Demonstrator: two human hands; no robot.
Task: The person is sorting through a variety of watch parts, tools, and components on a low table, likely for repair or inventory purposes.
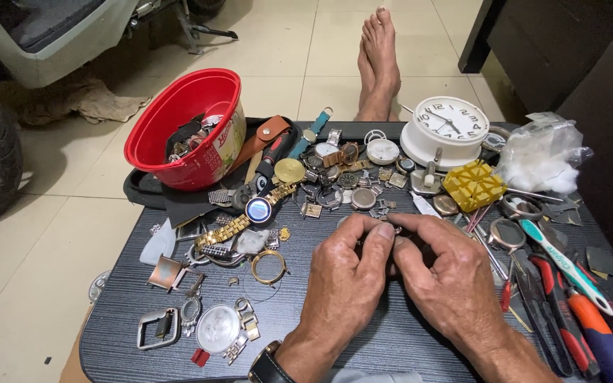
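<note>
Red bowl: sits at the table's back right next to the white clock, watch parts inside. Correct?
Not quite. The head view shows the red bowl at the table's back left, with watch parts inside. The white clock stands apart from it at the back right, with loose watch cases and straps lying between the two.

Soft, even indoor light; my hands cast faint shadows beneath my grip, sharp focus, edges slightly stretched.
</note>
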